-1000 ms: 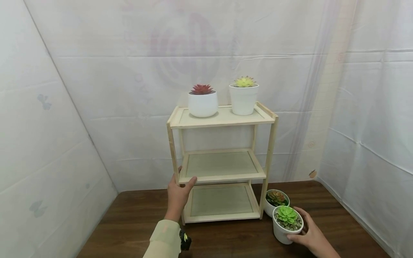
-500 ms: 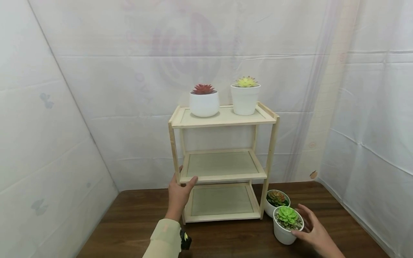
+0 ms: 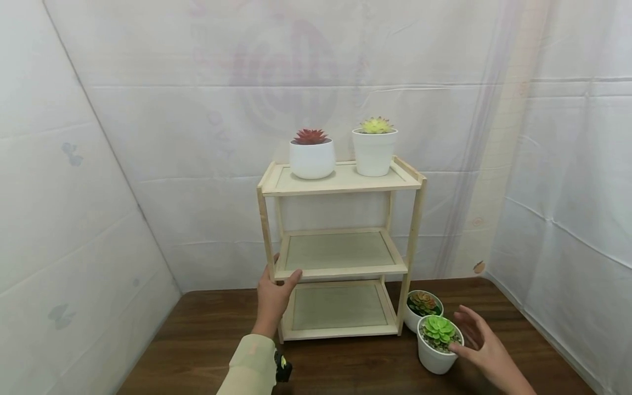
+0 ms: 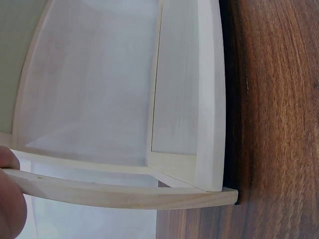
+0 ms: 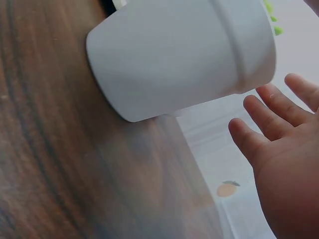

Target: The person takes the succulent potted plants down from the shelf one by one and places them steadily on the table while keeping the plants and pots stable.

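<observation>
My left hand [image 3: 274,300] grips the left front post of a pale wooden three-tier shelf [image 3: 340,272], thumb in front and fingers behind. In the left wrist view, the fingertips [image 4: 11,204] show at the post [image 4: 124,196]. My right hand [image 3: 486,349] is beside a white pot with a bright green succulent [image 3: 439,332], its fingers spread and loosely bent, the thumb overlapping the rim in the head view. The right wrist view has that pot [image 5: 179,55] upright on the table, the fingers apart from its wall.
Just behind the green succulent stands another white pot with an orange-green succulent [image 3: 423,307], near the shelf's right leg. A red succulent's round pot [image 3: 312,160] and a yellow-green one's taller pot [image 3: 373,153] stand on the top tier. White cloth [image 3: 197,137] encloses the dark wooden table [image 3: 207,329].
My right hand has let go of the green succulent's pot and moved slightly right, its fingers opening away from the rim. The left hand keeps its grip on the shelf.
</observation>
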The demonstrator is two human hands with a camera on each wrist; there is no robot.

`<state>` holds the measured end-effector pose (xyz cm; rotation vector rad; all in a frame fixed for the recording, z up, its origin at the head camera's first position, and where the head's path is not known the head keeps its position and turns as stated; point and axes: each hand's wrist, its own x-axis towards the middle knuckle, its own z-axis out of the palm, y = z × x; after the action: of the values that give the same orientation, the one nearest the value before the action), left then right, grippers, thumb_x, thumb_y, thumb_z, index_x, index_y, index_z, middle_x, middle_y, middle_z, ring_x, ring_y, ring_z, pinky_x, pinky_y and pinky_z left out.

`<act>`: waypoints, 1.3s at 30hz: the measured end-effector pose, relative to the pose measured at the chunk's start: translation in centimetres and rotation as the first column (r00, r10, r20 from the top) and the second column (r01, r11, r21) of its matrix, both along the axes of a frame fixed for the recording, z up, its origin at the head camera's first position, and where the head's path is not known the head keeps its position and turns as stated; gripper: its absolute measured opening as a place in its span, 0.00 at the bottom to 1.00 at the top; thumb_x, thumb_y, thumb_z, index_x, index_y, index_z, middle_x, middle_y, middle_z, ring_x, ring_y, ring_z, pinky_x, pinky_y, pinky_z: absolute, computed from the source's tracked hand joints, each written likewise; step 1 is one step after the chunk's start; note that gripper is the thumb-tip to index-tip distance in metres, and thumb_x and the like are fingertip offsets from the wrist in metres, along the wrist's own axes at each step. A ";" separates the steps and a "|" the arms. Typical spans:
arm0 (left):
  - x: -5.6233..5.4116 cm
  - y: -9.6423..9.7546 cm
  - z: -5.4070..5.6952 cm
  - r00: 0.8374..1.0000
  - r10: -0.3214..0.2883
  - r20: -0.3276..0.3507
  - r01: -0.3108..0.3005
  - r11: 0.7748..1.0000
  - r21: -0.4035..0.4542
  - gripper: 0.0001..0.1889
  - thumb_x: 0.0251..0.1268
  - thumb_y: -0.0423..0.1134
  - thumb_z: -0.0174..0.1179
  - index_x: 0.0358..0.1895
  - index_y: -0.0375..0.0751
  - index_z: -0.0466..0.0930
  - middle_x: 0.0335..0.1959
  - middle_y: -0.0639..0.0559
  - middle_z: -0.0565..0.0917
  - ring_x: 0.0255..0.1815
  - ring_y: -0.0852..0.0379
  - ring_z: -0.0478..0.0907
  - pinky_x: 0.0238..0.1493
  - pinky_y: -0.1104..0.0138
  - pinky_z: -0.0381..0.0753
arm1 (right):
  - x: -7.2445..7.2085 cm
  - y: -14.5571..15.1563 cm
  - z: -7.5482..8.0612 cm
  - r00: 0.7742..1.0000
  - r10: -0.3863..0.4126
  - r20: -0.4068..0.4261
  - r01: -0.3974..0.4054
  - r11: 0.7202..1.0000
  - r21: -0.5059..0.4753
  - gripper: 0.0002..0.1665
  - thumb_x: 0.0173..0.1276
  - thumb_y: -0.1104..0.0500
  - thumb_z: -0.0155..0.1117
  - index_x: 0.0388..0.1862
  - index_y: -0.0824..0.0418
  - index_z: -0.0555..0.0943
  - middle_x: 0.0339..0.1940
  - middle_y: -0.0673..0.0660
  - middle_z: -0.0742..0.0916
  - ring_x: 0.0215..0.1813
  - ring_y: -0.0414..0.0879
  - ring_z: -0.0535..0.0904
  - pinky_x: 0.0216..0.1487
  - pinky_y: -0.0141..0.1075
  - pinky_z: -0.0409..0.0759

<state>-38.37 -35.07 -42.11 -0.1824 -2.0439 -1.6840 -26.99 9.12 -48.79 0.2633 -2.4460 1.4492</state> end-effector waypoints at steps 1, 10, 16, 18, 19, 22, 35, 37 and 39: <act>0.0 0.0 0.0 1.000 0.002 -0.001 -0.002 1.000 -0.003 0.44 0.51 0.57 0.71 0.71 0.48 0.64 0.62 0.43 0.77 0.64 0.46 0.74 0.62 0.47 0.73 | 0.0 0.0 0.1 1.000 0.001 -0.006 -0.001 1.000 -0.004 0.49 0.63 0.60 0.70 0.75 0.66 0.51 0.66 0.73 0.70 0.56 0.10 0.59 0.53 0.09 0.63; 0.0 0.0 -0.2 1.000 0.006 0.001 -0.006 1.000 -0.011 0.43 0.52 0.56 0.71 0.71 0.50 0.64 0.63 0.44 0.76 0.65 0.46 0.73 0.62 0.47 0.74 | 0.0 0.0 1.3 0.996 0.011 -0.083 -0.013 1.000 -0.021 0.48 0.63 0.64 0.69 0.74 0.69 0.52 0.66 0.75 0.69 0.58 0.11 0.61 0.54 0.10 0.64; 0.0 -0.1 -0.1 1.000 0.000 0.003 0.000 1.000 -0.007 0.43 0.52 0.57 0.71 0.71 0.51 0.64 0.64 0.44 0.75 0.65 0.46 0.73 0.62 0.48 0.74 | 0.0 -0.2 2.0 0.994 0.010 -0.105 -0.015 0.999 -0.041 0.47 0.64 0.65 0.67 0.75 0.68 0.52 0.64 0.44 0.71 0.59 0.12 0.61 0.56 0.11 0.64; 0.0 -0.1 -0.2 1.000 -0.003 0.004 0.003 1.000 -0.005 0.43 0.52 0.57 0.71 0.71 0.51 0.64 0.64 0.44 0.75 0.65 0.46 0.73 0.61 0.47 0.75 | 0.0 -0.2 2.2 0.992 0.011 -0.123 -0.017 0.999 -0.044 0.46 0.64 0.66 0.66 0.75 0.68 0.52 0.62 0.38 0.69 0.59 0.12 0.61 0.56 0.11 0.64; -0.1 -0.1 -0.2 1.000 -0.004 0.004 0.004 1.000 -0.004 0.43 0.52 0.57 0.71 0.71 0.51 0.64 0.64 0.44 0.75 0.65 0.46 0.73 0.61 0.47 0.75 | 0.0 -0.2 2.3 0.991 0.010 -0.133 -0.016 0.999 -0.046 0.46 0.64 0.67 0.66 0.75 0.68 0.52 0.63 0.43 0.70 0.59 0.12 0.62 0.56 0.11 0.64; -0.1 0.0 -0.1 1.000 -0.005 0.000 0.005 1.000 -0.002 0.43 0.51 0.57 0.72 0.71 0.50 0.64 0.64 0.44 0.75 0.64 0.46 0.74 0.60 0.48 0.75 | -0.1 -0.3 2.7 0.993 -0.001 -0.121 -0.003 0.999 -0.036 0.45 0.66 0.65 0.64 0.76 0.66 0.51 0.65 0.52 0.70 0.59 0.12 0.61 0.56 0.11 0.64; -0.1 0.0 -0.1 1.000 -0.007 0.000 0.007 1.000 -0.005 0.44 0.52 0.56 0.71 0.72 0.50 0.62 0.65 0.44 0.75 0.64 0.46 0.74 0.60 0.48 0.76 | -0.4 -1.4 3.8 0.974 -0.001 -0.226 -0.015 0.997 -0.070 0.38 0.71 0.67 0.58 0.75 0.60 0.54 0.61 0.32 0.69 0.61 0.15 0.63 0.57 0.13 0.67; -0.1 0.0 -0.2 1.000 -0.007 0.001 0.007 1.000 -0.004 0.44 0.52 0.56 0.71 0.72 0.50 0.62 0.65 0.45 0.74 0.64 0.46 0.74 0.60 0.48 0.76 | -0.4 -1.5 4.0 0.972 -0.002 -0.237 -0.016 0.997 -0.072 0.38 0.71 0.68 0.57 0.75 0.59 0.54 0.62 0.33 0.69 0.61 0.16 0.64 0.57 0.14 0.67; -0.1 0.0 -0.2 1.000 -0.008 0.003 0.008 1.000 -0.003 0.44 0.52 0.56 0.71 0.72 0.50 0.62 0.65 0.45 0.74 0.64 0.46 0.74 0.60 0.48 0.76 | -0.4 -1.6 4.2 0.972 0.000 -0.235 -0.018 0.997 -0.076 0.39 0.71 0.67 0.57 0.76 0.58 0.53 0.63 0.33 0.69 0.62 0.16 0.63 0.58 0.13 0.66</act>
<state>-38.47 -35.04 -42.30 -0.1892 -2.0502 -1.6871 -27.40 7.57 -44.55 0.4054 -2.1983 1.4236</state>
